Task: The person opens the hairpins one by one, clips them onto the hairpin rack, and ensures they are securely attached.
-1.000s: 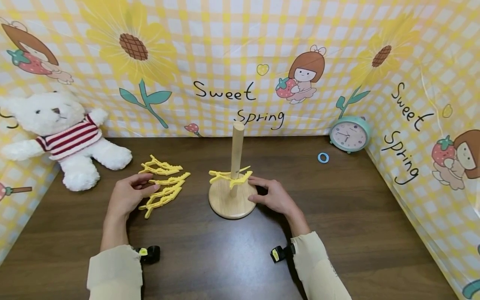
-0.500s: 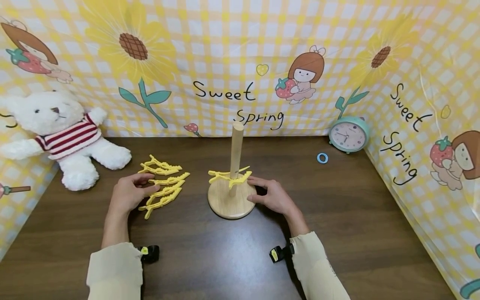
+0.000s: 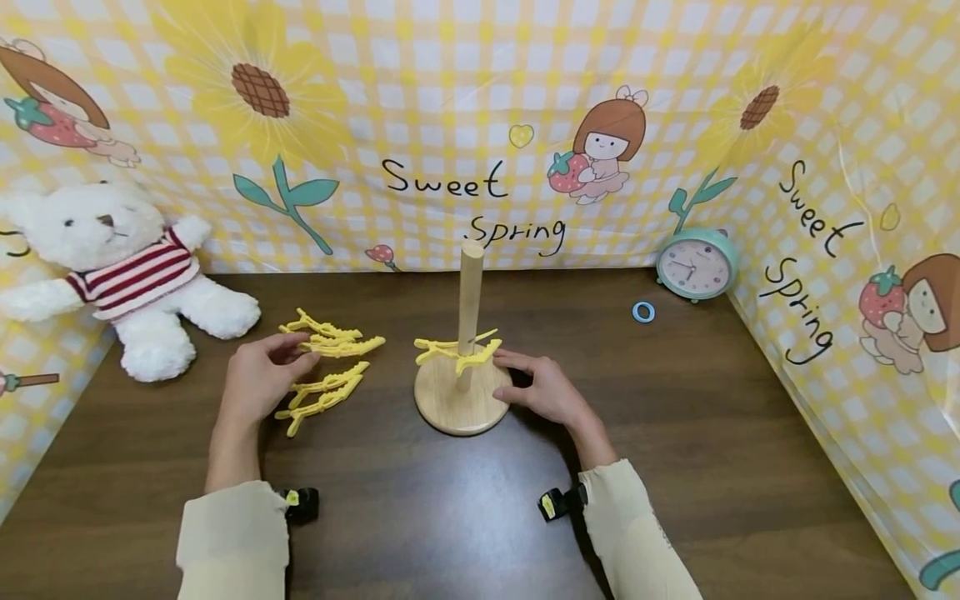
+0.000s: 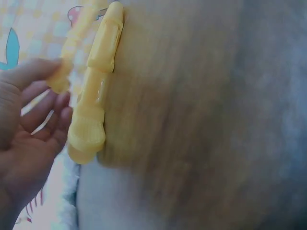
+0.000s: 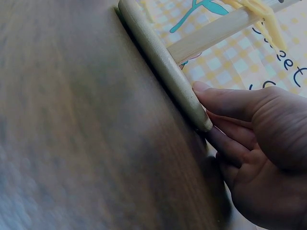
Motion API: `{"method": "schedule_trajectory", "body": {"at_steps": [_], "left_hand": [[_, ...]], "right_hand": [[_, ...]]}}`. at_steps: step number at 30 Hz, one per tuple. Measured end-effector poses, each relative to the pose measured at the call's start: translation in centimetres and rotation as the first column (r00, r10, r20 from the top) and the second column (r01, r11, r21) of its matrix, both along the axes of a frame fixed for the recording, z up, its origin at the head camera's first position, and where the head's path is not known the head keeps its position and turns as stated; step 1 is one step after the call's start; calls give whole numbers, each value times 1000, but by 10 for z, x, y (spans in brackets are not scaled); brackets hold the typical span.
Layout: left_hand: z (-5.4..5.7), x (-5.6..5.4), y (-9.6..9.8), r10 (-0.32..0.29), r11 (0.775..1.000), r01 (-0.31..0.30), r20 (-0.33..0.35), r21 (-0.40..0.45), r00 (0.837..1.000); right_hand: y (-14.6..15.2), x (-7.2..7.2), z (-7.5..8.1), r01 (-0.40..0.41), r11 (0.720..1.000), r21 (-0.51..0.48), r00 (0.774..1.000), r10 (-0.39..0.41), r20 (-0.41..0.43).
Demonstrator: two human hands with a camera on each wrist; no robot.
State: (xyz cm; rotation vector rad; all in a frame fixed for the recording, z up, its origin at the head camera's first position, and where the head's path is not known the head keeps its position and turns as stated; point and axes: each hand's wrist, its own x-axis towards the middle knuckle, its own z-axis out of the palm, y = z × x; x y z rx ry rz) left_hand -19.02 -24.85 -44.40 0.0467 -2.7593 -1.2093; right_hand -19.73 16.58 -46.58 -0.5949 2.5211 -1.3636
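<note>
On the brown table (image 3: 420, 517), the left hand (image 3: 258, 379) is pinching a forked yellow piece (image 3: 351, 348), perhaps risking snagging crowded neighbours (image 3: 327, 402), while the right hand (image 3: 551, 392) is gripping the round wooden base (image 3: 459, 412).

My left hand (image 3: 255, 379), left of centre in the head view, pinches; my right hand (image 3: 553, 393), right of centre, grips between thumb (image 5: 235, 103) and fingers (image 5: 230, 146); my sleeved forearms (image 3: 234, 537) rise from the bottom edge.
</note>
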Motion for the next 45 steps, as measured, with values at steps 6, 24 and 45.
{"method": "schedule_trajectory", "body": {"at_steps": [6,24,45], "left_hand": [[9,1,15,14,998,-6,-145,55,989],[26,5,49,-76,978,138,-351,155,933],[46,12,77,-275,885,434,-564,168,779]], "right_hand": [[0,-1,0,-8,1000,10,1000,9,-8],[2,0,-1,9,1000,10,1000,-9,6],[1,-2,-1,5,1000,-3,1000,-5,-4]]}}
